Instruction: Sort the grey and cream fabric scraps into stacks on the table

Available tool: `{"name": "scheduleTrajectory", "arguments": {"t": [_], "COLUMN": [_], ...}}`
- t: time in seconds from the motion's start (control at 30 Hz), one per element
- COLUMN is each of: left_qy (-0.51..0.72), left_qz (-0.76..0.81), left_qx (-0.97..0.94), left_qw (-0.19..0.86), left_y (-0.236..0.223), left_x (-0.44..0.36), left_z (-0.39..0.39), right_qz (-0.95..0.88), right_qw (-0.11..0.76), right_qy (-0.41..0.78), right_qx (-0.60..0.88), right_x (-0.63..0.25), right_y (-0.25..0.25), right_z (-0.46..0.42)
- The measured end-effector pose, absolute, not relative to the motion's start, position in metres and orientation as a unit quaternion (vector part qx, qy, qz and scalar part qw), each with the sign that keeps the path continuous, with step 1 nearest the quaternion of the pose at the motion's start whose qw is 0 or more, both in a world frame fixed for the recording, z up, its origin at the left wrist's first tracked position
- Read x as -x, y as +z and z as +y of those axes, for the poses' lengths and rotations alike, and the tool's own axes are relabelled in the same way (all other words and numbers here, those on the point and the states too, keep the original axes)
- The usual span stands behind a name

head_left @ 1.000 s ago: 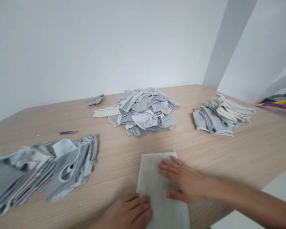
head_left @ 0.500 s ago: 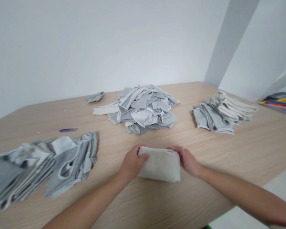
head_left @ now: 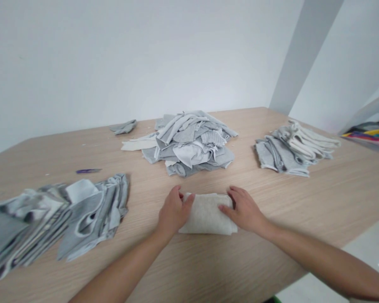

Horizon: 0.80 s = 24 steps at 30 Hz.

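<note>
A folded off-white cloth [head_left: 208, 219] lies on the table close in front of me, its long side facing me and its layers showing at the right end. My left hand [head_left: 176, 209] grips its left end, thumb on top and fingers around the far edge. At the opposite end, my right hand [head_left: 244, 208] holds the far right corner, with the thumb lying over the upper face. The fingertips of both hands are partly hidden behind the cloth.
Beyond the hands rises a loose heap of grey cloth pieces [head_left: 192, 143]. Folded grey garments [head_left: 91, 214] lie at the left, a purple-handled tool [head_left: 88, 171] behind them. Another stack of cloth [head_left: 281, 155] sits at the right. A small grey scrap [head_left: 124, 127] is near the wall.
The cloth has gone from tilted up to lying flatter on the table. My right thumb has come round onto its top, and my left hand keeps its grip.
</note>
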State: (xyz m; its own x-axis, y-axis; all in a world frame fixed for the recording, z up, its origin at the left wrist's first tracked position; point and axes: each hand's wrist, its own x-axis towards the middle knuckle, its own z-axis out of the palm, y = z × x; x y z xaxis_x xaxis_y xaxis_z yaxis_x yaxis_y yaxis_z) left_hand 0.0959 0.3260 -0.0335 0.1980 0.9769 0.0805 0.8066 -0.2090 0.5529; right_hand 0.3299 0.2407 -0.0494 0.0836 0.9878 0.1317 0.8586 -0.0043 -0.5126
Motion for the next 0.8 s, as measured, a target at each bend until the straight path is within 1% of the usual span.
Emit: {"name": "scheduleTrajectory", "arguments": {"t": [0.13,0.27,0.5,0.6,0.7,0.8], "left_qy": [0.211,0.218,0.222,0.23,0.247,0.255], "left_qz": [0.553,0.512,0.425,0.405,0.414,0.417], "left_qx": [-0.784,-0.813,-0.858,-0.863,-0.846,-0.838], "left_qw": [0.189,0.174,0.186,0.194,0.227,0.244], "left_y": [-0.035,-0.039,-0.037,-0.037,-0.04,-0.047], "left_x": [-0.096,-0.098,-0.097,-0.098,-0.097,-0.094], "left_z": [0.323,0.315,0.316,0.316,0.317,0.32], "right_qz": [-0.673,-0.701,-0.698,-0.725,-0.747,-0.733], "right_qw": [0.188,0.171,0.085,0.047,0.057,0.123], "right_qy": [0.142,0.156,0.244,0.245,0.255,0.293], "right_qx": [0.701,0.675,0.667,0.642,0.611,0.601], "right_x": [-0.327,-0.314,-0.3,-0.298,-0.3,-0.313], "right_y": [-0.04,-0.025,-0.007,-0.003,-0.001,-0.002], "right_z": [0.249,0.254,0.265,0.265,0.257,0.249]}}
